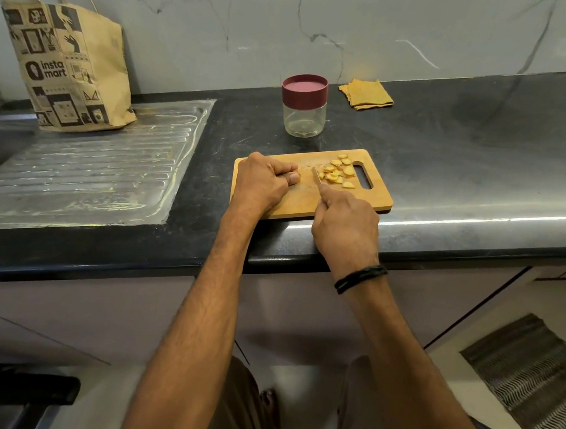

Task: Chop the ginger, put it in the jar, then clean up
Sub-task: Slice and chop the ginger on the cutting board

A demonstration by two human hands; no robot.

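A wooden cutting board (285,206) lies near the front edge of the black counter. Several yellow ginger slices (339,172) are piled near its handle slot. My left hand (263,181) rests on the board's left half, fingers curled around a small remaining ginger piece (295,176) that is mostly hidden. My right hand (344,226) grips a knife (316,176); its handle is hidden in the fist and the blade points up between the ginger piece and the slices. A clear jar (303,116) with a maroon lid on stands behind the board.
A folded yellow cloth (366,94) lies right of the jar by the marble wall. A printed paper bag (68,68) stands on the steel sink drainboard (89,169) at left. The counter's rounded edge runs just under my wrists.
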